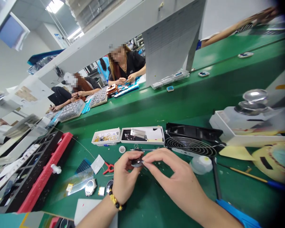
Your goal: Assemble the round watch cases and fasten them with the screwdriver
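Fingers of the left hand (123, 177) are closed around a small, dark, rounded piece with a grey rim (137, 162), held above the smooth green counter (147, 204); its right edge is met by the pinched fingertips of the right hand (180, 180), though whether anything is gripped there cannot be told. Its longer axis is turned roughly crosswise, nearer the left palm.

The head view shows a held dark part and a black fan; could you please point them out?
Held dark part (136, 163), head view: its exposed middle.
Black fan (193, 144), head view: its ringed grille.
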### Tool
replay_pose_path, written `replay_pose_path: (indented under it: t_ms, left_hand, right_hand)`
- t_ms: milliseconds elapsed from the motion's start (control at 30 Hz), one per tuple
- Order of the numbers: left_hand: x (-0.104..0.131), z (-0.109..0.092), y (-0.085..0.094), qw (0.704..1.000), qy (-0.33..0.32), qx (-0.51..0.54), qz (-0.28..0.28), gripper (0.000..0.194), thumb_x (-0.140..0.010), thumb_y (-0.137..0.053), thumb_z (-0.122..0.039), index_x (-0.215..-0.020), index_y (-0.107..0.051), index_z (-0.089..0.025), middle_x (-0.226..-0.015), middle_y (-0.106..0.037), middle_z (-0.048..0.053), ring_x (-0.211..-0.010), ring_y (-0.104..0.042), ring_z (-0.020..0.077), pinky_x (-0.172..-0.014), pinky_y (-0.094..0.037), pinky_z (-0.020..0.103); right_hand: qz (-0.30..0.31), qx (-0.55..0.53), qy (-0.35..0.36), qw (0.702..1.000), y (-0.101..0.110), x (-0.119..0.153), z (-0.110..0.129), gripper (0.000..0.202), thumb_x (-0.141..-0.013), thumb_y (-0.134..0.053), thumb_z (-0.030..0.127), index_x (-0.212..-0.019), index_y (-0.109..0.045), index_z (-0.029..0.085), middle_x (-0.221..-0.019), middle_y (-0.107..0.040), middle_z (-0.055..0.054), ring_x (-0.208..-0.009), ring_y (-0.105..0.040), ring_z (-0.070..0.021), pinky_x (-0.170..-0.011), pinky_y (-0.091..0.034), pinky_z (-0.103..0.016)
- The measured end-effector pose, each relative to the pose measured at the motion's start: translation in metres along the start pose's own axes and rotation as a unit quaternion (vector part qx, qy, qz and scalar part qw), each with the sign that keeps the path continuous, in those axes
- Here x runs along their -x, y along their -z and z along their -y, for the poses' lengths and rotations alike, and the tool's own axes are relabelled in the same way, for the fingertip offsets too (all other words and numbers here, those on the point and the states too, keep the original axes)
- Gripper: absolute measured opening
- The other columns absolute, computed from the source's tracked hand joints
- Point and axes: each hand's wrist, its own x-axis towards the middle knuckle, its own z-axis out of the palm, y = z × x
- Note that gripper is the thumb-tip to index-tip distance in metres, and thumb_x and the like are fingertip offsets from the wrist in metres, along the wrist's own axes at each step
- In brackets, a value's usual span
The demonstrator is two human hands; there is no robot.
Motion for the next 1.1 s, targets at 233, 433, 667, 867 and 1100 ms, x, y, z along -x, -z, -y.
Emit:
replay_pose_path:
  t_ms: [233,433,667,867,1100]
  left_hand:
    - [-0.0017,-0.0021,-0.0015,1.0,0.011,0.025,0.0,0.012,-0.09,-0.075,-0.026,-0.101,-0.072,-0.023,-0.114,-0.074,0.008,-0.112,-0.069,0.0224,-0.095,-0.055,0.034]
    - [-0.0001,-0.0029,-0.0015,0.999,0.031,0.033,0.005,0.012,-0.09,-0.075,-0.025,-0.101,-0.071,-0.022,-0.113,-0.074,0.007,-0.111,-0.068,0.022,-0.095,-0.055,0.034]
    - [-0.0004,-0.0023,-0.002,0.999,0.033,0.032,0.002,0.014,-0.089,-0.076,-0.028,-0.099,-0.07,-0.021,-0.111,-0.074,0.008,-0.108,-0.069,0.0219,-0.094,-0.056,0.035]
    - [-0.0004,-0.0046,-0.0028,0.999,0.03,0.03,-0.001,0.019,-0.088,-0.078,-0.034,-0.098,-0.069,-0.021,-0.11,-0.074,0.009,-0.107,-0.069,0.0226,-0.094,-0.055,0.036]
    - [-0.0014,-0.0046,-0.0021,1.0,0.019,0.02,0.0,0.015,-0.09,-0.076,-0.03,-0.1,-0.069,-0.022,-0.111,-0.075,0.008,-0.11,-0.069,0.0216,-0.099,-0.054,0.037]
  right_hand:
    - [-0.002,-0.016,-0.078,0.997,0.0006,-0.003,0.0002,0.006,-0.095,-0.069,0.027,-0.09,-0.072,0.029,-0.092,-0.076,0.005,-0.084,-0.074,-0.0155,-0.078,-0.06,-0.024]
    - [-0.003,-0.001,-0.048,0.999,0.0022,-0.0044,0.0011,0.006,-0.096,-0.066,0.025,-0.091,-0.071,0.027,-0.093,-0.075,0.001,-0.085,-0.073,-0.0179,-0.077,-0.06,-0.028]
    - [-0.01,0.009,0.026,1.0,0.0035,-0.0025,0.004,0.013,-0.097,-0.062,0.014,-0.092,-0.068,0.025,-0.091,-0.072,0.0,-0.087,-0.069,-0.0173,-0.076,-0.058,-0.029]
    - [-0.013,0.013,0.055,0.998,0.003,-0.0043,0.0032,0.016,-0.095,-0.063,0.009,-0.093,-0.068,0.024,-0.091,-0.072,0.002,-0.087,-0.067,-0.0153,-0.075,-0.056,-0.028]
    - [-0.014,0.024,0.087,0.996,0.0045,-0.0052,0.0043,0.017,-0.095,-0.064,0.006,-0.094,-0.067,0.024,-0.092,-0.073,0.003,-0.089,-0.066,-0.0154,-0.079,-0.054,-0.029]
